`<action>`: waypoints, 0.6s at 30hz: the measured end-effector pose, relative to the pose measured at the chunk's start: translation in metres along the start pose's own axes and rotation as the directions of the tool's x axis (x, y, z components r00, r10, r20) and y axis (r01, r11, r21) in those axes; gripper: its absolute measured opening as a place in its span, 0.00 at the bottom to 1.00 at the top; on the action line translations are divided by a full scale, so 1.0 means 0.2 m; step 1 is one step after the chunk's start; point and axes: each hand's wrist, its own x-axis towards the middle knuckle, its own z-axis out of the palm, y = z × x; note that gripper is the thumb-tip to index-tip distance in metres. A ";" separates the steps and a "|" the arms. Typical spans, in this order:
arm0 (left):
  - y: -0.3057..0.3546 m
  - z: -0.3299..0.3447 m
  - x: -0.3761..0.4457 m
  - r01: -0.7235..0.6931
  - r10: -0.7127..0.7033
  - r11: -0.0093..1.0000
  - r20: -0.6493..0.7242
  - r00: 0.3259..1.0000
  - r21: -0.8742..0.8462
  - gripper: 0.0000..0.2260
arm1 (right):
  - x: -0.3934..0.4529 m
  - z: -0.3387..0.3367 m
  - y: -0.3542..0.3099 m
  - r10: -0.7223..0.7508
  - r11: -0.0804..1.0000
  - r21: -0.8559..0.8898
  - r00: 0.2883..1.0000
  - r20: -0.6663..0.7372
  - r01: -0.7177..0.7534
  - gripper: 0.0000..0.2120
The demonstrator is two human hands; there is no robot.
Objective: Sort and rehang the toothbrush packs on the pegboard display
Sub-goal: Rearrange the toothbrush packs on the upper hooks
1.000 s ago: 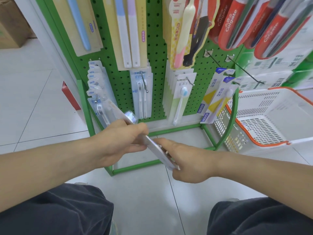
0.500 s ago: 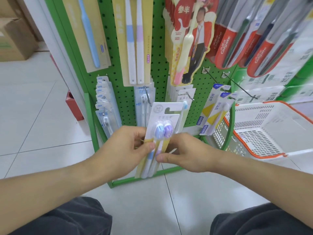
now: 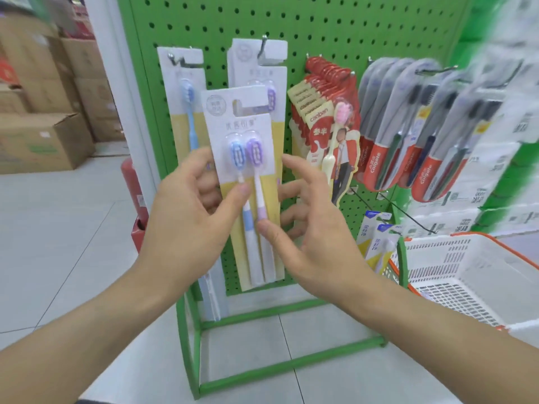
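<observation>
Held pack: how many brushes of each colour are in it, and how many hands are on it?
Held pack, gripped by the left hand and right hand:
Blue brush: 1
Purple brush: 1
Hands: 2
Total brushes: 2

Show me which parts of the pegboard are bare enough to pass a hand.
Bare pegboard runs above the hooks. The middle row is crowded: single-brush pack, matching twin packs, red packs, Colgate packs. Both hands hold the twin pack.
</observation>
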 end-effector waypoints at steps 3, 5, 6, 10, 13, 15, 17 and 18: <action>0.06 0.03 0.06 -0.118 0.121 0.992 -0.055 0.991 0.048 0.26 | 0.07 0.01 -0.06 -0.075 0.996 -0.062 0.994 -0.080 0.070 0.36; 0.07 0.05 0.10 -0.163 0.167 0.985 -0.091 0.982 0.055 0.31 | 0.12 0.01 -0.09 -0.109 0.983 -0.159 0.987 -0.114 0.090 0.36; 0.08 0.07 0.12 -0.184 0.189 0.981 -0.102 0.977 0.056 0.32 | 0.14 0.01 -0.10 -0.115 0.976 -0.198 0.985 -0.126 0.088 0.36; 0.09 0.09 0.20 -0.176 0.191 0.977 -0.137 0.972 0.118 0.34 | 0.22 -0.03 -0.13 -0.106 0.955 -0.291 0.985 -0.135 0.063 0.35; 0.05 0.09 0.27 -0.122 0.157 0.965 -0.138 0.978 0.232 0.35 | 0.25 -0.04 -0.13 -0.047 0.938 -0.346 0.992 -0.118 0.003 0.34; 0.02 0.09 0.30 -0.046 0.084 0.956 -0.121 0.989 0.290 0.36 | 0.26 -0.04 -0.14 -0.018 0.917 -0.398 0.994 -0.107 -0.027 0.34; 0.02 0.11 0.32 -0.003 0.041 0.949 -0.115 0.993 0.314 0.36 | 0.27 -0.05 -0.14 -0.013 0.904 -0.427 0.994 -0.106 -0.034 0.33; 0.03 0.12 0.32 -0.003 0.043 0.948 -0.119 0.992 0.318 0.36 | 0.27 -0.05 -0.15 -0.015 0.899 -0.437 0.994 -0.106 -0.033 0.33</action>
